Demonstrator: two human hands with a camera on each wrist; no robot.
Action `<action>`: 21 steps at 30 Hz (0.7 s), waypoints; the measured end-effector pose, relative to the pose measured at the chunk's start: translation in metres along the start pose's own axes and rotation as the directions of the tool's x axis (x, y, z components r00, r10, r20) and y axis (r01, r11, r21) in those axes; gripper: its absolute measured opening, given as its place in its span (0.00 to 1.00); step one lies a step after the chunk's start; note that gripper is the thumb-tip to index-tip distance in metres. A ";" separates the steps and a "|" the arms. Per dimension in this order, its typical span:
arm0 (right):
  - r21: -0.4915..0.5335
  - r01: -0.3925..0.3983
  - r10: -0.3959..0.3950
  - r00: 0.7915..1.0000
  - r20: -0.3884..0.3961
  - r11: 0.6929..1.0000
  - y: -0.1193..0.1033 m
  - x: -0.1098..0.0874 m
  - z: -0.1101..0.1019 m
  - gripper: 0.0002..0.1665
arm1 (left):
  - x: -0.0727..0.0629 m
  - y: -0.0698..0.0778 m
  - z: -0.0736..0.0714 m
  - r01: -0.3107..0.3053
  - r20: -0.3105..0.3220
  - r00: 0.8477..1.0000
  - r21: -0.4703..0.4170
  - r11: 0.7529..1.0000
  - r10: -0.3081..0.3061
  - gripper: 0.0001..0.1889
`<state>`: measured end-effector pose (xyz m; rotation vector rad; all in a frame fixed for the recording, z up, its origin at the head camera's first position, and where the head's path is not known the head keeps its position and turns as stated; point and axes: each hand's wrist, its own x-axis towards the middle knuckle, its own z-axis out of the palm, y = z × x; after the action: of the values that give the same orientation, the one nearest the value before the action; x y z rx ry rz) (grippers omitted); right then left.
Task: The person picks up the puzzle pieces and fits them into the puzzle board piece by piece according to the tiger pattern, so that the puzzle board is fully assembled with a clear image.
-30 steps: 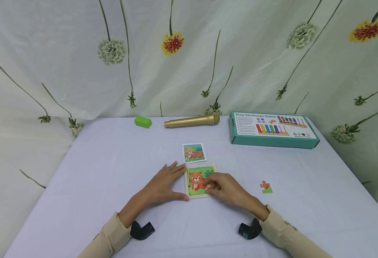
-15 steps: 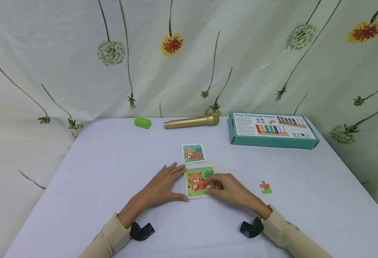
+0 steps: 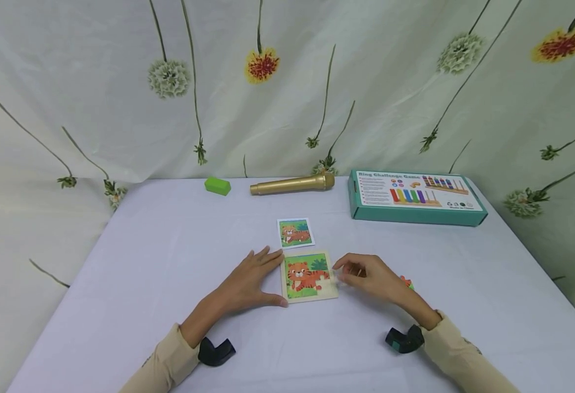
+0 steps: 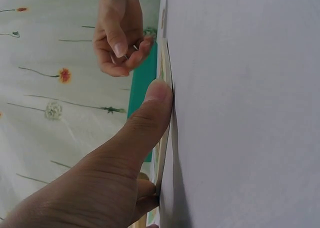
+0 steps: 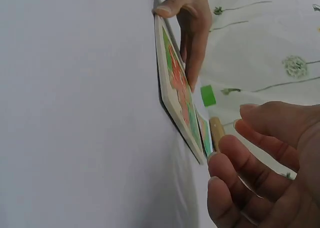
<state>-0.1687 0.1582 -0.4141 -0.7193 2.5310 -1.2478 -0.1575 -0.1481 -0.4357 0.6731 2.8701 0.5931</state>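
A tiger jigsaw puzzle (image 3: 307, 275) in a pale wooden tray lies on the table, with a bare gap at its lower right corner. My left hand (image 3: 250, 284) rests along the tray's left side, fingers and thumb spread straight, touching its edge; the left wrist view shows the thumb (image 4: 157, 93) against the rim. Just right of the tray hovers my right hand (image 3: 371, 277), its fingers loosely curled and nothing between them, as the right wrist view (image 5: 260, 168) also shows. Partly hidden behind that hand is a loose orange and green jigsaw piece (image 3: 408, 282).
A card with the tiger picture (image 3: 295, 233) lies just beyond the tray. Farther back are a green block (image 3: 217, 186), a gold microphone-shaped object (image 3: 292, 185) and a teal Ring Challenge Game box (image 3: 417, 197). A flower-printed cloth hangs behind the table.
My right hand has lifted off the puzzle and moved right, uncovering the corner gap and now partly covering the loose piece. The left hand has stayed put.
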 end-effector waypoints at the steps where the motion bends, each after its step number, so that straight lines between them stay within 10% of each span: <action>1: -0.006 -0.008 0.008 1.000 -0.016 1.000 0.003 -0.002 -0.004 0.10 | 0.000 0.000 0.000 -0.001 0.000 1.000 0.001 1.000 0.001 0.55; 12: -0.067 -0.089 0.073 0.974 -0.216 0.994 0.044 -0.042 -0.052 0.13 | 0.000 0.002 -0.001 -0.002 0.008 1.000 -0.001 1.000 0.002 0.55; 21: -0.134 -0.144 0.111 0.969 -0.221 0.980 0.063 -0.061 -0.070 0.12 | -0.002 0.001 -0.002 -0.001 0.007 1.000 -0.010 1.000 0.001 0.54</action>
<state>-0.1658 0.2703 -0.4221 -0.4629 2.8184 -1.1572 -0.1555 -0.1484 -0.4335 0.6739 2.8586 0.6034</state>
